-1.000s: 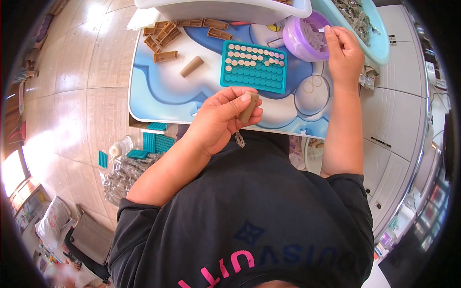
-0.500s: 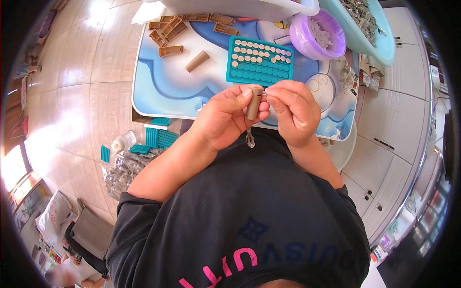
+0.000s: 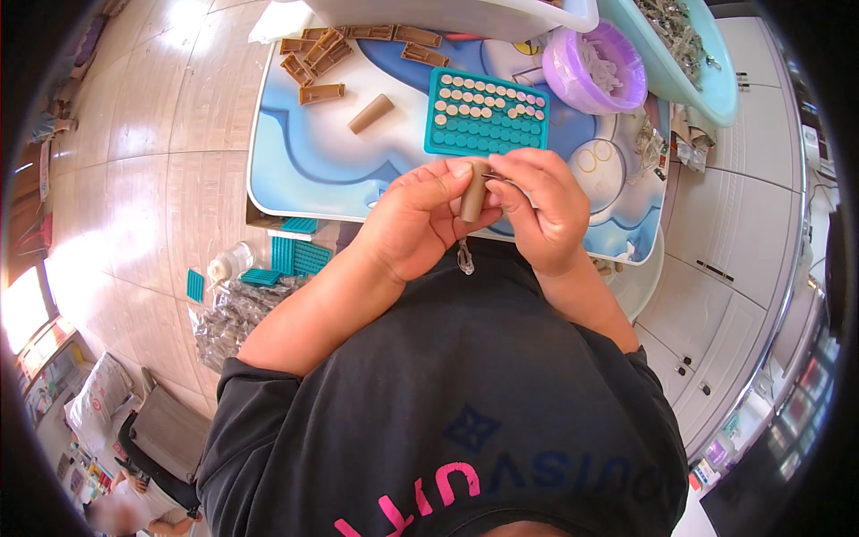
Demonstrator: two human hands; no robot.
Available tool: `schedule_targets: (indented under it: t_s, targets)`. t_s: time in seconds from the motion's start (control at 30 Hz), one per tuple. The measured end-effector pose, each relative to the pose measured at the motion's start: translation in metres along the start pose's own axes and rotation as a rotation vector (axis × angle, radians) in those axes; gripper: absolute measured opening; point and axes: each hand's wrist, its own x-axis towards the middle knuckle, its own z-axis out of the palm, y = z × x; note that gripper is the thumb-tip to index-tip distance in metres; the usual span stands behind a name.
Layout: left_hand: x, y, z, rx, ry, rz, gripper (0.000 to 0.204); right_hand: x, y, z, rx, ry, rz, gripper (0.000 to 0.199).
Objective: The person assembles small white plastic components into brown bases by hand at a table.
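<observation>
My left hand (image 3: 413,224) grips a short tan tube (image 3: 472,191) upright in front of my chest. A small clear piece (image 3: 464,259) hangs below that hand. My right hand (image 3: 541,208) pinches something small at the tube's upper end; what it holds is too small to tell. Just beyond both hands lies a teal tray with rows of holes (image 3: 485,115), its far rows filled with pale round caps. A purple bowl (image 3: 596,70) of small white pieces stands to the tray's right.
A low table with a blue and white top (image 3: 304,161) carries a loose tan tube (image 3: 370,114), several brown rectangular pieces (image 3: 320,54), a white bin (image 3: 447,13) and a light blue tub (image 3: 689,54). Teal trays (image 3: 291,257) and a clear bag (image 3: 242,313) lie on the tiled floor at left.
My right hand came back from the purple bowl to the tube in my left hand and now pinches at its top. The left hand has kept hold of the tube.
</observation>
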Motion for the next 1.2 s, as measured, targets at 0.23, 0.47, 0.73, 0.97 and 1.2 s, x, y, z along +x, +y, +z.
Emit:
schedule_targets:
  t_s: [0.23, 0.47, 0.73, 0.97, 1.2]
  targets:
    - [0.001, -0.002, 0.002, 0.053, -0.011, 0.041, 0.023, 0.001, -0.001, -0.003, 0.068, 0.001, 0.036, 0.014]
    - [-0.001, -0.003, 0.004, 0.084, 0.029, 0.031, 0.023, -0.001, 0.001, 0.004, 0.034, 0.018, 0.027, 0.011]
    - [-0.001, -0.003, -0.011, 0.119, 0.089, 0.031, 0.02, -0.001, 0.005, 0.009, 0.019, -0.022, 0.055, 0.011]
    - [-0.005, 0.008, -0.001, 0.089, 0.166, 0.052, 0.017, -0.009, 0.002, 0.002, 0.083, 0.055, 0.213, 0.02]
    - [-0.006, 0.0, 0.002, 0.098, 0.183, 0.09, 0.015, -0.016, -0.017, -0.005, -0.138, -0.149, 0.235, 0.031]
